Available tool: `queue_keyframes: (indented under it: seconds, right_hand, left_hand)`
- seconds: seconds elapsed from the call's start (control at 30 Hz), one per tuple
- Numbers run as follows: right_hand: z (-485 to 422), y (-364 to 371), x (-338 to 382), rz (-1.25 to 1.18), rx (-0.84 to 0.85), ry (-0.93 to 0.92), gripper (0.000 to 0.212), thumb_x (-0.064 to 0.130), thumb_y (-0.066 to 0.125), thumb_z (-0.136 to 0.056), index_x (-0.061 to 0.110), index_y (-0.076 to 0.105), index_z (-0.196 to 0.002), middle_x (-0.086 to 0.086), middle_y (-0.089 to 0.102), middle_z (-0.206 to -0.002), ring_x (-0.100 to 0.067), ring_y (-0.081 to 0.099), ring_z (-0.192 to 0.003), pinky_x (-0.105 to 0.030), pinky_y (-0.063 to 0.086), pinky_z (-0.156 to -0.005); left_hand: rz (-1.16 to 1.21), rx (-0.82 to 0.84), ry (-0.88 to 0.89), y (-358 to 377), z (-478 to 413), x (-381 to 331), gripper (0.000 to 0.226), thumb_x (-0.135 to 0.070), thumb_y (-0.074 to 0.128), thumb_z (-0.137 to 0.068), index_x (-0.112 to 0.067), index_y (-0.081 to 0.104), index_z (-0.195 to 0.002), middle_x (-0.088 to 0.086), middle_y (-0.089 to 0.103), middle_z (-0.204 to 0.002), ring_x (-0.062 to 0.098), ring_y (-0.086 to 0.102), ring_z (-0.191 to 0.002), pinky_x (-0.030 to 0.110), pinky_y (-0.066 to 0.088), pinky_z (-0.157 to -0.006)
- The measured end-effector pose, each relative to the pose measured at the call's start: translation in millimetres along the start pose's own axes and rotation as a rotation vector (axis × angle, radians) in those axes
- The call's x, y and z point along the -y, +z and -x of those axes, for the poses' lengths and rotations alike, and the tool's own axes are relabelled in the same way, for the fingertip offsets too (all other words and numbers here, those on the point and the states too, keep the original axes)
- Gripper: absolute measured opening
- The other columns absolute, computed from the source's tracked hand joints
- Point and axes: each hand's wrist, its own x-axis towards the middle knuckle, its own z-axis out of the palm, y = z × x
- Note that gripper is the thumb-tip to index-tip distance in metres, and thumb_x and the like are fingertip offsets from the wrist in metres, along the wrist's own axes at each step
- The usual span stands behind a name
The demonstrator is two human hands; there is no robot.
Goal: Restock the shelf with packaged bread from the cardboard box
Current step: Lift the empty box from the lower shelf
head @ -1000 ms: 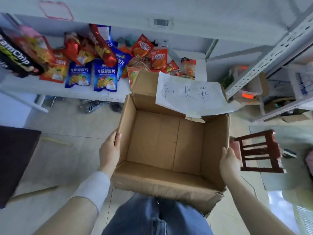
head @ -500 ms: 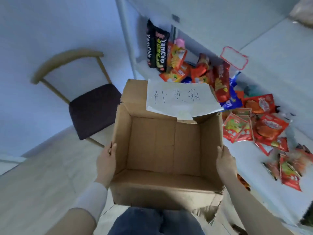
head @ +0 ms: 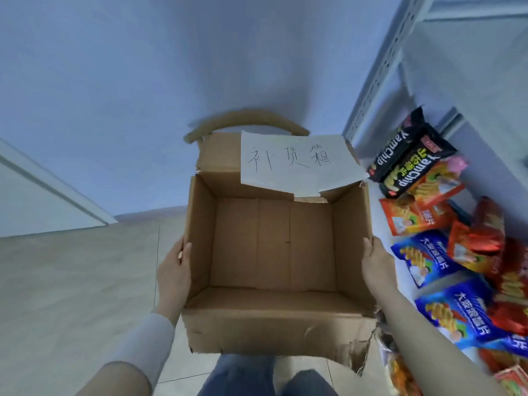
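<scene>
I hold an open cardboard box (head: 274, 330) in front of me, above my legs. No packages show inside it, only its bare brown bottom. A white paper sheet (head: 297, 164) with handwritten characters is stuck to its far flap. My left hand (head: 174, 275) grips the left wall with the thumb at the rim. My right hand (head: 377, 267) grips the right wall the same way. The fingers of both hands are hidden behind the walls. The near right corner of the box is torn.
The white shelf (head: 400, 241) runs along my right, with black chip bags (head: 408, 161), orange and red packets (head: 423, 215) and blue bags (head: 428, 258) lying on it. A perforated metal upright (head: 380, 70) rises there. A wooden chair back (head: 245, 121) shows behind the box. Tiled floor lies to the left.
My view and the box have swung left: the shelf with its snack bags moved from ahead to my right, and the chair is now straight behind the box. Both hands keep their hold.
</scene>
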Motion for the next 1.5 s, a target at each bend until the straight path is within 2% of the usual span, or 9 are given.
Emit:
queue_keyframes:
  seconds: [0.1, 0.33, 0.43, 0.67, 0.97, 1.13, 1.37, 1.5]
  right_hand:
    - [-40.2, 14.1, 39.7, -0.026, -0.029, -0.028, 0.04, 0.027, 0.03, -0.101, -0.001, 0.05, -0.122, -0.027, 0.061, -0.108, -0.041, 0.057, -0.099, -0.039, 0.043, -0.079]
    - [-126.6, 62.7, 92.3, -0.005, 0.048, 0.001, 0.046, 0.03, 0.027, -0.101, 0.003, 0.043, -0.134, -0.021, 0.055, -0.128, -0.038, 0.051, -0.118, -0.044, 0.042, -0.097]
    - [-158.6, 88.2, 102.3, 0.061, 0.09, -0.012, 0.044, 0.029, 0.027, -0.102, 0.002, 0.045, -0.131, -0.021, 0.057, -0.121, -0.038, 0.053, -0.115, -0.047, 0.042, -0.094]
    - [-216.0, 139.9, 102.6, 0.165, 0.079, 0.005, 0.039, 0.025, 0.033, -0.1, 0.0, 0.049, -0.125, -0.026, 0.061, -0.109, -0.042, 0.058, -0.101, -0.049, 0.05, -0.088]
    - [-249.7, 190.2, 91.0, 0.135, 0.193, 0.125, 0.041, 0.028, 0.028, -0.101, 0.0, 0.048, -0.123, -0.025, 0.061, -0.112, -0.044, 0.056, -0.105, -0.051, 0.046, -0.086]
    - [-265.1, 202.7, 93.1, 0.112, 0.223, 0.14, 0.042, 0.029, 0.027, -0.101, 0.0, 0.047, -0.125, -0.025, 0.059, -0.114, -0.041, 0.055, -0.105, -0.049, 0.044, -0.086]
    - [-281.3, 211.0, 97.5, 0.14, 0.251, 0.142, 0.044, 0.032, 0.027, -0.101, 0.002, 0.046, -0.127, -0.023, 0.058, -0.12, -0.042, 0.054, -0.11, -0.049, 0.044, -0.09]
    - [-288.5, 211.8, 98.5, 0.162, 0.256, 0.156, 0.044, 0.032, 0.027, -0.101, 0.001, 0.046, -0.126, -0.023, 0.057, -0.12, -0.043, 0.052, -0.111, -0.046, 0.042, -0.088]
  left_hand:
    - [0.032, -0.022, -0.03, 5.7, -51.1, -9.3, 0.037, -0.027, 0.041, -0.099, -0.016, 0.052, -0.132, 0.008, 0.06, -0.129, 0.029, 0.054, -0.119, 0.038, 0.04, -0.098]
    - [-0.002, -0.065, -0.136, 31.6, -135.9, -20.0, 0.038, -0.028, 0.041, -0.099, -0.014, 0.051, -0.133, 0.01, 0.06, -0.129, 0.03, 0.053, -0.119, 0.035, 0.04, -0.096]
    - [-0.009, -0.09, -0.172, 47.8, -162.3, -16.6, 0.037, -0.025, 0.041, -0.099, -0.012, 0.051, -0.132, 0.011, 0.06, -0.128, 0.029, 0.052, -0.12, 0.03, 0.037, -0.092]
    - [-0.044, -0.061, -0.214, 86.8, -220.4, 4.1, 0.034, -0.024, 0.044, -0.098, -0.015, 0.055, -0.129, 0.008, 0.063, -0.123, 0.029, 0.057, -0.114, 0.03, 0.039, -0.087]
    - [-0.103, 0.009, -0.275, 121.7, -273.8, 30.5, 0.035, -0.024, 0.045, -0.098, -0.015, 0.054, -0.13, 0.009, 0.063, -0.124, 0.028, 0.056, -0.116, 0.028, 0.038, -0.086]
    - [-0.128, 0.015, -0.291, 134.1, -284.6, 34.8, 0.037, -0.023, 0.043, -0.098, -0.012, 0.051, -0.132, 0.009, 0.059, -0.13, 0.028, 0.052, -0.122, 0.028, 0.037, -0.094]
    - [-0.103, 0.036, -0.336, 147.8, -292.2, 41.7, 0.038, -0.024, 0.04, -0.099, -0.013, 0.048, -0.135, 0.009, 0.056, -0.133, 0.028, 0.05, -0.123, 0.025, 0.034, -0.091]
    - [-0.132, 0.05, -0.351, 152.5, -295.2, 37.7, 0.038, -0.023, 0.037, -0.1, -0.01, 0.045, -0.135, 0.014, 0.056, -0.13, 0.031, 0.05, -0.119, 0.026, 0.032, -0.084]
